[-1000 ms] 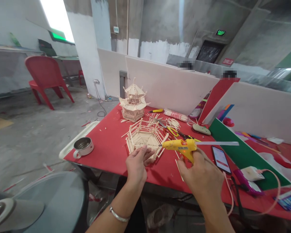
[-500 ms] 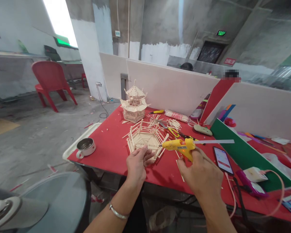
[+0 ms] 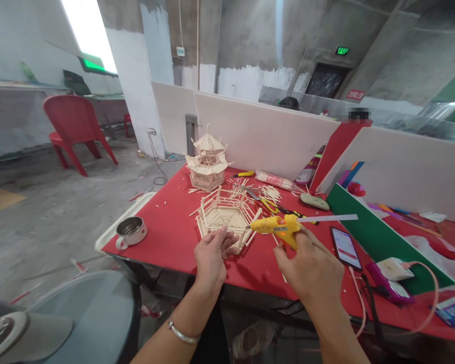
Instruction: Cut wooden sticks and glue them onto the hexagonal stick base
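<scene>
On the red tabletop my left hand steadies the near edge of the hexagonal stick frame, fingers loosely curled on it. My right hand grips the yellow glue gun; I think its nozzle should touch the joint gently. The steel cup at the left looks empty.
</scene>
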`<state>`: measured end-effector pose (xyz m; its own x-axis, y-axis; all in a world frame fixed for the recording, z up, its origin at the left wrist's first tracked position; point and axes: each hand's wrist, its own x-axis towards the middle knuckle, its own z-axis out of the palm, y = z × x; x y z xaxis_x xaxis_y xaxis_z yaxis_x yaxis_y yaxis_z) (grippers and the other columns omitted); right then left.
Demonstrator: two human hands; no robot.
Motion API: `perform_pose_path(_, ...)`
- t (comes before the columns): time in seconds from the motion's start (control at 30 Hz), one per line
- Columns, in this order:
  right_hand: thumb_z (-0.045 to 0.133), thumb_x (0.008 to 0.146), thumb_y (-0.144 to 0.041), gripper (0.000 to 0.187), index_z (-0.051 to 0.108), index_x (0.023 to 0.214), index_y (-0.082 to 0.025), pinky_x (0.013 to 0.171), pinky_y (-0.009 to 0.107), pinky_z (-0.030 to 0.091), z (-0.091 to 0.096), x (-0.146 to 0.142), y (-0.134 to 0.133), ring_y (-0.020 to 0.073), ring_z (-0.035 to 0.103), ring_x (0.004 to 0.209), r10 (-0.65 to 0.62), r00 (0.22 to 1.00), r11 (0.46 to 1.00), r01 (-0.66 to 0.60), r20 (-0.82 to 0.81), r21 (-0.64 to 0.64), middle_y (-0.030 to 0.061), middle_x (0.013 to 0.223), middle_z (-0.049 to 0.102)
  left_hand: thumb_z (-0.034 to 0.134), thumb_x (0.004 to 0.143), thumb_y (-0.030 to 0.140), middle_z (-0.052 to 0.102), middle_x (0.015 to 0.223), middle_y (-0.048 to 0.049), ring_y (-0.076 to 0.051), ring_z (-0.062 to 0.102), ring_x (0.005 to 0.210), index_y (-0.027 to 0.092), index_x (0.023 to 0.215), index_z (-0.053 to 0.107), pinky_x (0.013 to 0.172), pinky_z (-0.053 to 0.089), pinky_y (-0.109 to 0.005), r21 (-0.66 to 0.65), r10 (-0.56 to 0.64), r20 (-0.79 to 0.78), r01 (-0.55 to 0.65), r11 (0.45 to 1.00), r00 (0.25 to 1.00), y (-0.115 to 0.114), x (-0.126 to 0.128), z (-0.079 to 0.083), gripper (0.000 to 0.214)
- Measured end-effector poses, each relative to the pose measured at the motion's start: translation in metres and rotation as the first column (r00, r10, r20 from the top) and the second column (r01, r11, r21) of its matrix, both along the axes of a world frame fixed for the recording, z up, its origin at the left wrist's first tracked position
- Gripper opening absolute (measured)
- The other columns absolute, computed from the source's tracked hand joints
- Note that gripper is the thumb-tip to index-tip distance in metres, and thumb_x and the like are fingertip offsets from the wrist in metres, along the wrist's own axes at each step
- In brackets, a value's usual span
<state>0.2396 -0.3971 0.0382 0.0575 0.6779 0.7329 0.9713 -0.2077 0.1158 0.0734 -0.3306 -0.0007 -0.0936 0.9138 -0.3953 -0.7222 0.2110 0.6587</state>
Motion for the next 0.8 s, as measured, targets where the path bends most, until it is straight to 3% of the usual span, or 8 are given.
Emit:
perform_pose_path(0.4, 0.06, 0.078, -0.03, 0.015, 0.06, 0.088, -0.019, 0.059, 0.029, 0.034, -0.0002, 0.0006, 0.0018, 0.0198, 0.066, 0.073, 0.013, 1.0, 0.999, -0.014, -0.02, -0.038, 0.0056, 0.088, 0.075, 0.091, 0.05, 0.029, 0.07, 0.064, -0.0054, -0.02, 0.071, 0.056, 0.011, 0.069, 0.065, 0.04, 0.053, -0.023, 0.001, 0.003, -0.005, -0.003, 1.0, 1.0, -0.0006, 0.0007, 0.0016, 0.037)
perform_pose_path(0.8, 0.061, 0.077, -0.031, 0.02, 0.061, 0.092, -0.018, 0.059, 0.028, 0.037, -0.001, 0.0004, 0.0025, 0.02, 0.067, 0.075, 0.011, 1.0, 1.0, -0.011, -0.01, -0.027, 0.0056, 0.089, 0.075, 0.092, 0.05, 0.03, 0.07, 0.063, -0.005, -0.02, 0.071, 0.056, 0.011, 0.068, 0.064, 0.041, 0.053, -0.023, 0.01, -0.008, -0.012, 0.008, 1.0, 1.0, -0.0008, 0.0, 0.0029, 0.038)
